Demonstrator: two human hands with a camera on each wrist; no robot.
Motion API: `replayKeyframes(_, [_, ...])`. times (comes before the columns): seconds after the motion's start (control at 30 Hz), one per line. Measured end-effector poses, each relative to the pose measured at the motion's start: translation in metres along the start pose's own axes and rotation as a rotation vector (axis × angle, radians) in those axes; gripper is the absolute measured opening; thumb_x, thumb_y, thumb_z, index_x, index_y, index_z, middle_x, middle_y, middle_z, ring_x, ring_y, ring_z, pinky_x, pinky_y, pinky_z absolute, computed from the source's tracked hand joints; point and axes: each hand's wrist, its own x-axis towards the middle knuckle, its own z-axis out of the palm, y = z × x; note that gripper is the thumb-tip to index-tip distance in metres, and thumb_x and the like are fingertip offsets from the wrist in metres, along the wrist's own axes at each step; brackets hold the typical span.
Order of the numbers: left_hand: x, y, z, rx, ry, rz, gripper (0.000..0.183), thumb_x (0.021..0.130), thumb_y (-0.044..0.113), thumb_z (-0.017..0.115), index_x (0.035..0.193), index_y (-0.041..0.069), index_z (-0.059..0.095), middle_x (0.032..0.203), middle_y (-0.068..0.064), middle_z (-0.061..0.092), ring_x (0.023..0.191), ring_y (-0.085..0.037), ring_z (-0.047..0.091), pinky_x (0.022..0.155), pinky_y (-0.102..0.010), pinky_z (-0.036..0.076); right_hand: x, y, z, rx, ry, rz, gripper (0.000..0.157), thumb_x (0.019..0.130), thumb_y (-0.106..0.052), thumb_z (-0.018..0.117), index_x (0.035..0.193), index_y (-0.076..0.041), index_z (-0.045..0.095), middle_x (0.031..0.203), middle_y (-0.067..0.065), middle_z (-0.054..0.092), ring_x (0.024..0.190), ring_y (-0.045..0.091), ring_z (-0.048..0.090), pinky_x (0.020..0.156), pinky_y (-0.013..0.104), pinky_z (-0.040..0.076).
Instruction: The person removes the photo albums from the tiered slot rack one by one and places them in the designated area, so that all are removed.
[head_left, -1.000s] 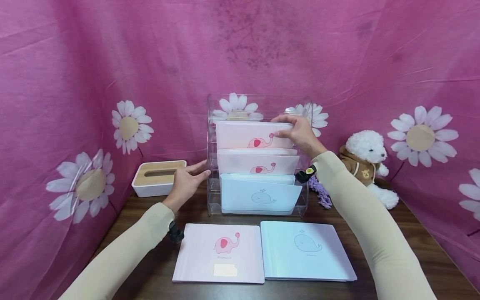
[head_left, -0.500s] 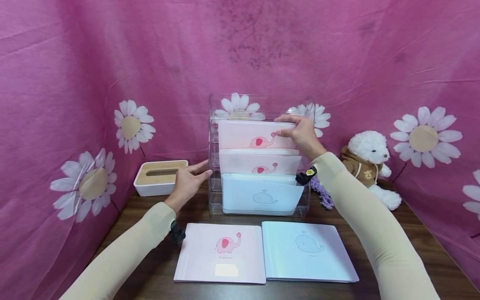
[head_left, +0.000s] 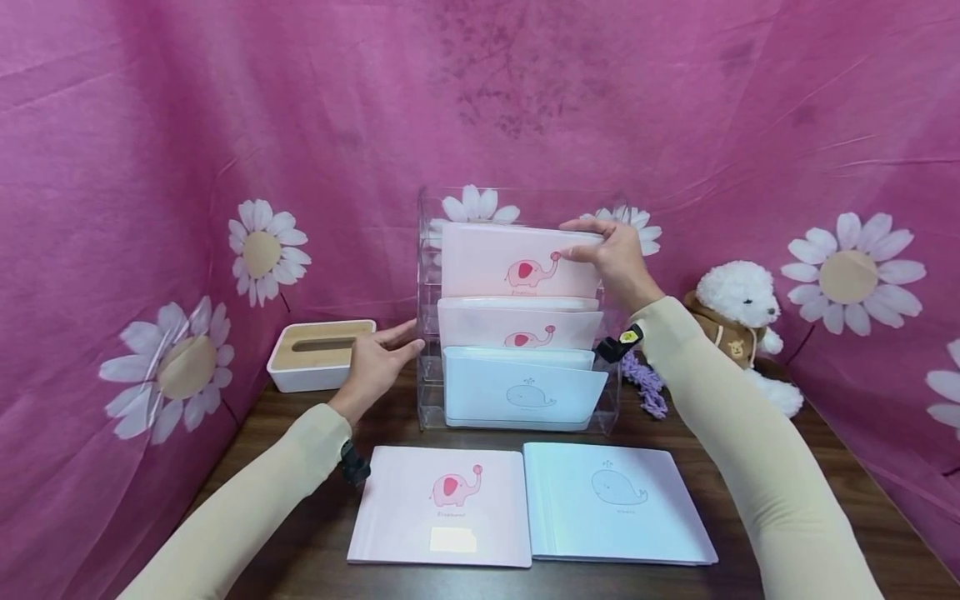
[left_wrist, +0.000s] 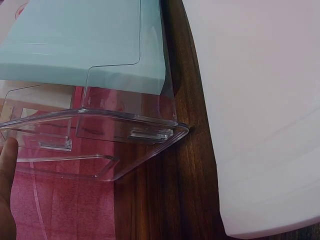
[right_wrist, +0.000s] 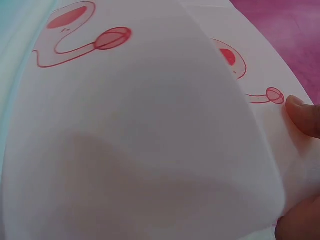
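The clear rack [head_left: 426,375] is kept in the same place, while the top pink booklet [head_left: 487,262] in its upper part is raised higher than a moment ago, so more of the printed cover is exposed, down to part of the lettering. The booklet's top right corner is pinched by the right hand [head_left: 615,260], the thumb laid on the cover and the other fingers over the top edge; both are shifted upward together. The left hand [head_left: 377,367] is still set against the rack's left side, its fingers nearly straight and not visibly wrapped round anything. The booklet is judged to be partway out of its tier, since its lower edge is hidden behind the middle pink booklet [head_left: 480,325].

Behind everything, creased magenta cloth [head_left: 337,100] is hung, printed with daisies. The surface [head_left: 315,567] is finished in dark wood grain. The rack is formed in stepped, transparent plastic (its outline is nearly lost against the cloth). Smooth, rectangular covers are shown by the flat pink booklet [head_left: 405,517] and the flat blue booklet [head_left: 577,508], laid side by side. The plush bear [head_left: 738,296] is covered in fluffy white pile; the slotted box [head_left: 303,382] is white-walled with rounded corners. Purple strands [head_left: 645,387] are bunched beside the rack.
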Motion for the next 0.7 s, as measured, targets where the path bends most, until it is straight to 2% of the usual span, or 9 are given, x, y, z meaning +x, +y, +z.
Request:
replayKeyframes(0.17, [0.000, 0.000, 0.000, 0.019, 0.001, -0.014, 0.044, 0.089, 0.018, 0.080, 0.131, 0.016, 0.070, 0.128, -0.008, 0.070, 0.122, -0.017, 0.065, 0.087, -0.015, 0.056, -0.002, -0.003, -0.003, 0.024, 0.011, 0.008, 0.039, 0.083, -0.010, 0.083, 0.121, -0.012, 0.074, 0.113, 0.002, 0.073, 0.081, 0.012, 0.072, 0.070, 0.024, 0.062])
replayKeyframes(0.4, [0.001, -0.001, 0.000, 0.001, -0.004, -0.020, 0.044, 0.089, 0.018, 0.080, 0.131, 0.015, 0.069, 0.128, -0.008, 0.070, 0.123, -0.017, 0.065, 0.094, -0.022, 0.057, -0.004, -0.010, -0.006, 0.062, 0.015, -0.029, 0.038, 0.082, -0.008, 0.083, 0.119, -0.009, 0.074, 0.095, -0.005, 0.077, 0.079, 0.012, 0.075, 0.070, 0.027, 0.063])
replayKeyframes(0.53, [0.001, -0.001, 0.001, -0.013, -0.011, -0.027, 0.044, 0.089, 0.019, 0.080, 0.132, 0.015, 0.069, 0.129, -0.008, 0.070, 0.122, -0.018, 0.066, 0.093, -0.021, 0.057, -0.003, -0.015, -0.010, 0.068, 0.036, -0.052, 0.038, 0.081, -0.006, 0.083, 0.119, -0.007, 0.074, 0.087, -0.007, 0.078, 0.074, 0.011, 0.075, 0.067, 0.026, 0.063])
replayKeyframes(0.7, [0.000, -0.001, 0.001, -0.029, -0.011, -0.024, 0.044, 0.089, 0.017, 0.079, 0.131, 0.014, 0.069, 0.128, -0.010, 0.070, 0.120, -0.019, 0.067, 0.089, -0.016, 0.057, -0.002, -0.020, -0.013, 0.117, 0.053, -0.083, 0.040, 0.080, -0.002, 0.082, 0.119, -0.001, 0.073, 0.086, -0.006, 0.078, 0.072, 0.010, 0.075, 0.064, 0.026, 0.063])
